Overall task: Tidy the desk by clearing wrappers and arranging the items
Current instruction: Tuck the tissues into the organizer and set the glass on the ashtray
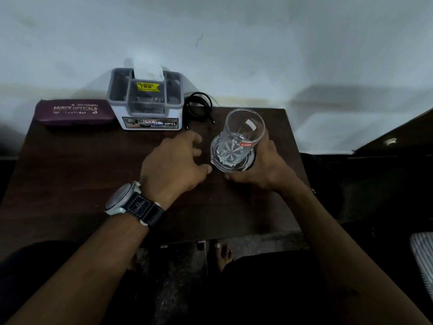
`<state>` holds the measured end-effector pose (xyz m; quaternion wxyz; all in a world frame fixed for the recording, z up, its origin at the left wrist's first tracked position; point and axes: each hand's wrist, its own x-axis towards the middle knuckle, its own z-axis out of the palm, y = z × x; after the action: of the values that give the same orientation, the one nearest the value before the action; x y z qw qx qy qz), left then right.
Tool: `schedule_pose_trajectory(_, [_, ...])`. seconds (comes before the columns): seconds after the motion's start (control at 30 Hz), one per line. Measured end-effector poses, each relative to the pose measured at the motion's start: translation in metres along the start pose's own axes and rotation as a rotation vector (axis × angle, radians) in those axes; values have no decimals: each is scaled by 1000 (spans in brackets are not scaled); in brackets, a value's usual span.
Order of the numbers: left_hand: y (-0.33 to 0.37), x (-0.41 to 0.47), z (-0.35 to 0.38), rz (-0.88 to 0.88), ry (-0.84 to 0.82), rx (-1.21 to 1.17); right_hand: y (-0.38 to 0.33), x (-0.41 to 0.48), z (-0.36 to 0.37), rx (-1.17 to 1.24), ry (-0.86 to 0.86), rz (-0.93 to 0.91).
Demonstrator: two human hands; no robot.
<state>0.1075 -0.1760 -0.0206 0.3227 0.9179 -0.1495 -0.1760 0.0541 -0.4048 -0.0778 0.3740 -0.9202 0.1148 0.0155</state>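
Observation:
A clear drinking glass (241, 134) with a red label stands on a round dark coaster (214, 148) on the right part of the dark wooden desk (82, 174). My right hand (262, 170) wraps around the glass from its right side, thumb under its near edge. My left hand (175, 160), with a wristwatch on the wrist, rests on the desk just left of the coaster, fingers spread and holding nothing. At the back stand a grey and white desk organiser (147, 104) with white paper in it, a maroon spectacle case (75, 111) and a coiled black cable (199, 106).
A pale wall runs behind the desk. The desk's near edge is at my knees, with a bare foot (222, 254) on the floor below it. Dark furniture stands to the right, and striped cloth (421, 259) shows at the right edge.

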Motion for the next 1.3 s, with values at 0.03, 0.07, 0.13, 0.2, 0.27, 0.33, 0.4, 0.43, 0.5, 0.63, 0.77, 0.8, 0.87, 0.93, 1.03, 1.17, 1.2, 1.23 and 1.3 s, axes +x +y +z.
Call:
schedule_pose_trajectory(0.03, [0,0,0,-4,-5,2,1,2,-2,6,-11,2])
schedule_pose_trajectory(0.07, [0,0,0,-6,-9,3,3,4,-4,11,-23,6])
schedule_pose_trajectory(0.13, [-2,1,0,-10,-11,-6,7,9,-8,13,-29,26])
schedule_pose_trajectory(0.2, [-3,1,-1,-16,-1,-10,12,14,-13,12,-21,51])
schedule_pose_trajectory(0.27, [-3,0,-2,-20,7,3,18,20,-18,15,-8,76])
schedule_pose_trajectory(0.33, [-3,1,-2,-19,12,7,23,26,-23,22,12,93])
schedule_pose_trajectory(0.4, [-3,1,-2,-15,8,10,24,31,-26,45,42,95])
schedule_pose_trajectory(0.43, [-3,1,-2,-12,5,13,24,33,-25,58,64,92])
schedule_pose_trajectory(0.5, [-4,0,-2,-11,-1,21,21,35,-22,87,127,78])
schedule_pose_trajectory(0.63, [-3,0,-1,-20,-14,29,17,35,-15,152,210,63])
schedule_pose_trajectory(0.77, [-1,1,0,-32,-24,29,11,30,-5,132,309,128])
schedule_pose_trajectory(0.8, [0,1,1,-35,-26,32,8,29,-2,116,349,134])
schedule_pose_trajectory(0.87, [0,1,1,-41,-29,42,4,30,3,102,400,127])
schedule_pose_trajectory(0.93, [-1,0,1,-42,-23,44,1,36,4,107,411,127])
schedule_pose_trajectory(1.03, [-3,1,1,-44,-24,39,-3,47,5,100,439,149])
schedule_pose_trajectory(1.17, [-4,1,1,-38,-19,44,-9,58,10,131,477,180])
schedule_pose_trajectory(1.2, [-4,1,1,-37,-18,45,-10,60,11,136,479,182])
schedule_pose_trajectory(1.23, [-4,1,1,-38,-16,48,-10,61,11,139,482,179])
schedule_pose_trajectory(1.3, [-4,1,0,-36,-10,56,-11,63,12,146,482,172])
